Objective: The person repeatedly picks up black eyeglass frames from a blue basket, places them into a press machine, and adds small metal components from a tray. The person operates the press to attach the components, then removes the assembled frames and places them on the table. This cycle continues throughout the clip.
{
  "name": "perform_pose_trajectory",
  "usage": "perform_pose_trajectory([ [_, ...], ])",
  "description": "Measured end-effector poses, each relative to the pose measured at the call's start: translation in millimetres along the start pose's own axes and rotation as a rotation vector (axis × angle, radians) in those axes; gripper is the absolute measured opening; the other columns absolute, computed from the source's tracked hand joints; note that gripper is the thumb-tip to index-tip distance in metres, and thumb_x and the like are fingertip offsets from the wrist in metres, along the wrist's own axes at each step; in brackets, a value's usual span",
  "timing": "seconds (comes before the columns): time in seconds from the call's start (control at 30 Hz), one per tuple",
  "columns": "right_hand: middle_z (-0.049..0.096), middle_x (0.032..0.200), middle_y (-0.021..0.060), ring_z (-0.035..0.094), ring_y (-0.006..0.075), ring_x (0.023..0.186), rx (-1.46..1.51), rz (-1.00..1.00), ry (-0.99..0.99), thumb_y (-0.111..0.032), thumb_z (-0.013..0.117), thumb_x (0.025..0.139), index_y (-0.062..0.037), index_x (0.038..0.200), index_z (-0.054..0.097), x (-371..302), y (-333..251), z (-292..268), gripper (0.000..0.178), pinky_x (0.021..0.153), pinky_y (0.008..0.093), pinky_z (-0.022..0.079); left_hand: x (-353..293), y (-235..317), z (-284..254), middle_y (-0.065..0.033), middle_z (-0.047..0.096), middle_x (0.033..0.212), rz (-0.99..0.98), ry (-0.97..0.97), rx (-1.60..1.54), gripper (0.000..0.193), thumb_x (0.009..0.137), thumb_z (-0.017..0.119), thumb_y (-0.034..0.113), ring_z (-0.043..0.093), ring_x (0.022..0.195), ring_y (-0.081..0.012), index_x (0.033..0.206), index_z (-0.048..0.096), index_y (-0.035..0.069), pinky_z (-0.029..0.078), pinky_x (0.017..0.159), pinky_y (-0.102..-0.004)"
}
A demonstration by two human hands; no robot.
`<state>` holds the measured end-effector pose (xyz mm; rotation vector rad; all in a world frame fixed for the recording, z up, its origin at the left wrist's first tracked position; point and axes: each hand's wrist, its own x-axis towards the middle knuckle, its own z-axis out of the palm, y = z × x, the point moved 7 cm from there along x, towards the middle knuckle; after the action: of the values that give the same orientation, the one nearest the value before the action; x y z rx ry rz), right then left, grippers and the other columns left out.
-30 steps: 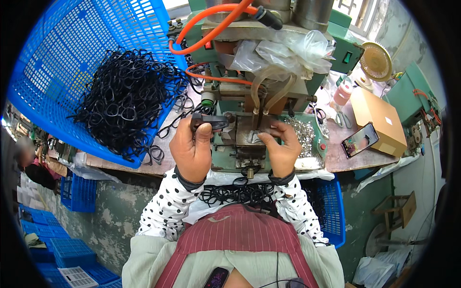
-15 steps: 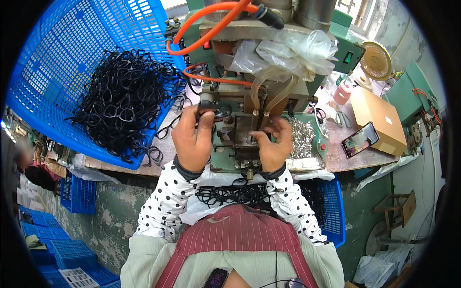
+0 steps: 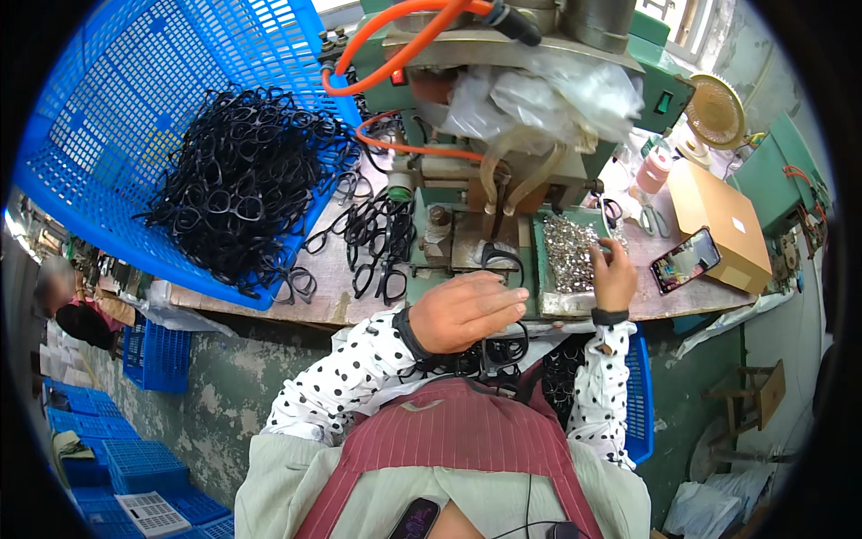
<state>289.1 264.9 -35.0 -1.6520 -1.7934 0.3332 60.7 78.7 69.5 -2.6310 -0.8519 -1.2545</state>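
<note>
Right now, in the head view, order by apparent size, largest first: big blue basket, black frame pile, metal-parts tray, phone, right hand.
Big blue basket
Black frame pile
Metal-parts tray
Phone and right hand: too alike to rank

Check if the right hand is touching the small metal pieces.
Cannot tell. The head view shows the right hand overlapping the right edge of the small metal pieces; any gap beneath is hidden.

The left forearm angles inward past the apron; the left hand, back upward, extends its fingers rightward beyond the apron's top edge. The right hand, fingers bent, is farther out, beyond the apron's right side.
</note>
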Motion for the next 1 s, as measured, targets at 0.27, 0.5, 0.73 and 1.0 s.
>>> perform_pose_trajectory([
  [0.27, 0.063, 0.083, 0.012, 0.062, 0.0332, 0.076, -0.083, -0.225, 0.116, -0.019, 0.068, 0.083, -0.0081, 0.088, 0.063, -15.9, -11.3, 23.8, 0.013, 0.065, 0.0428, 0.048, -1.3, 1.8, 3.1, -0.0137, 0.062, 0.123, -0.029, 0.023, 0.008, 0.035, 0.08, 0.063, 0.003, 0.062, 0.102, -0.0299, 0.115, 0.062, 0.001, 0.05, 0.093, -0.0445],
  [0.5, 0.067, 0.077, 0.0085, 0.061, 0.0197, 0.068, 0.469, -0.006, 0.162, -0.009, 0.068, 0.084, -0.0044, 0.087, 0.068, -19.7, 0.6, 10.8, 0.006, 0.065, 0.0323, 0.048, -17.2, 3.6, -19.4, -0.0039, 0.064, 0.119, 0.02, 0.011, 0.302, 0.042, 0.093, 0.051, 0.051, 0.061, 0.103, -0.0212, 0.111, 0.065, 0.016, 0.041, 0.097, -0.046],
  [0.73, 0.069, 0.082, 0.0104, 0.064, 0.0265, 0.081, 0.459, -0.058, 0.24, -0.009, 0.069, 0.081, -0.008, 0.093, 0.071, -25.8, 0.9, 12.1, 0.013, 0.073, 0.0369, 0.049, -145.3, -188.8, -91.5, -0.013, 0.061, 0.11, -0.707, -0.239, 0.816, 0.027, 0.067, 0.067, 0.002, 0.06, 0.098, -0.0322, 0.091, 0.071, 0.012, 0.049, 0.077, -0.0419],
  [1.0, 0.065, 0.073, 0.0064, 0.061, 0.028, 0.071, 0.265, -0.172, 0.304, -0.009, 0.069, 0.077, -0.0138, 0.081, 0.069, -27.8, -15.5, -2.1, 0.006, 0.066, 0.0399, 0.048, -170.3, -216.2, -76.7, -0.0103, 0.06, 0.105, -0.73, -0.264, 0.64, 0.015, 0.079, 0.069, 0.016, 0.053, 0.102, -0.031, 0.093, 0.067, 0.013, 0.04, 0.085, -0.0424],
])
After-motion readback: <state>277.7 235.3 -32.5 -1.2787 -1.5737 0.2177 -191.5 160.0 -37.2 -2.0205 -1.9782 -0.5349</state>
